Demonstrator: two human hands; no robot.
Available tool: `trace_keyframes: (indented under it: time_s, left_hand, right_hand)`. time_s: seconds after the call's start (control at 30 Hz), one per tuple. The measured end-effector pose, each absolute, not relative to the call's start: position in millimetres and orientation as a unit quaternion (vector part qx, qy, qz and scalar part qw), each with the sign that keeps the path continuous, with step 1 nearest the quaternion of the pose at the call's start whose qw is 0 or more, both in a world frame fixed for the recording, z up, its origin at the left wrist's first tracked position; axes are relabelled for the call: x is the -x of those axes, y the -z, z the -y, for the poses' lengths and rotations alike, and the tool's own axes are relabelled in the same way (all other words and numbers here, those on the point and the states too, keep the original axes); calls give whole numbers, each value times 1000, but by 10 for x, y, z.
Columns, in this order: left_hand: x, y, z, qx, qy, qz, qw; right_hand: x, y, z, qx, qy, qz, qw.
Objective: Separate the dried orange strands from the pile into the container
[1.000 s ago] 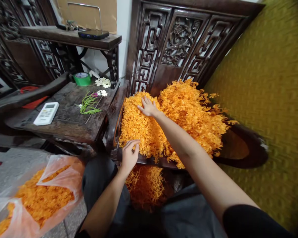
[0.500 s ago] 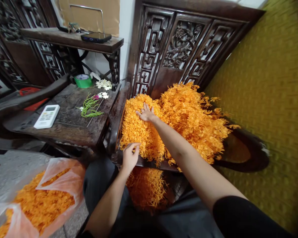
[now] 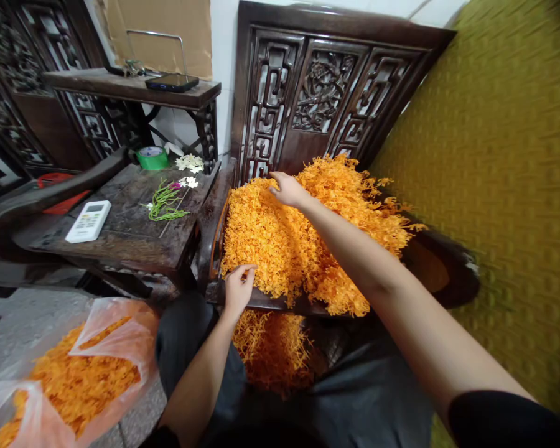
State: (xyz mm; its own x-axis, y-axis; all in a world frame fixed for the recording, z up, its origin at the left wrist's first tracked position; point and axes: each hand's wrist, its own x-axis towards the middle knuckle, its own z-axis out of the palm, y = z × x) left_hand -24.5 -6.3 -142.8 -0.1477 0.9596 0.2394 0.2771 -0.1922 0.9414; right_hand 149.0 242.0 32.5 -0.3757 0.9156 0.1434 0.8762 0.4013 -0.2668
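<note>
A big heap of orange flowers (image 3: pixel 303 242) covers the seat of a dark carved wooden chair (image 3: pixel 317 93). My right hand (image 3: pixel 287 188) reaches far across and rests on top of the heap near the chair back, its fingers curled down into the blossoms. My left hand (image 3: pixel 237 287) sits at the heap's front left edge by the seat rim, with fingers bent and pinching at the flowers. More orange flowers (image 3: pixel 270 348) lie in a pile on my lap below the seat edge.
A clear plastic bag (image 3: pixel 70 373) of orange flowers lies on the floor at the lower left. The dark side table (image 3: pixel 130 230) holds a white remote (image 3: pixel 88 221), green stems (image 3: pixel 165 202), white blossoms (image 3: pixel 189 163) and a green tape roll (image 3: pixel 152 158). A yellow wall (image 3: pixel 508 155) stands on the right.
My right hand has moved further back over the heap toward the chair back and curled its fingers. My left hand stays at the front edge. The view has shifted slightly.
</note>
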Motion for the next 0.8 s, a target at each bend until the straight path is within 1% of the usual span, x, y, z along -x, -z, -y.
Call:
trace_keyframes:
  time_s: [0.1,0.27,0.37,0.47,0.57,0.7,0.8]
  left_hand:
    - [230,1405,85,-566,-524,-548,323]
    - [257,1417,113,-558,-522,-561,317]
    - [290,1440,103,-554,-519,-566,321]
    - [312,1462,60,-552,-515,-567,328]
    - [316,1479,6,-550,-515,-568,332]
    - [315,1484,-20,-549,-516,-565,337]
    - [321,1483,-8,-552,-516,-559,341]
  right_hand:
    - [-1138,-197,-2376,504,-72,855,96]
    - [-712,261,-2391,498,-108,861,5]
    - [-656,526,-2395,510,-118,852,-12]
    - [-658,674,-2396,519,-132,845,-7]
    - [-662,675,-2411,523,-152,839,15]
    - [-762,425,-2488,509,-190,837,63]
    - [-974,130,-2569,499,-200,834,121]
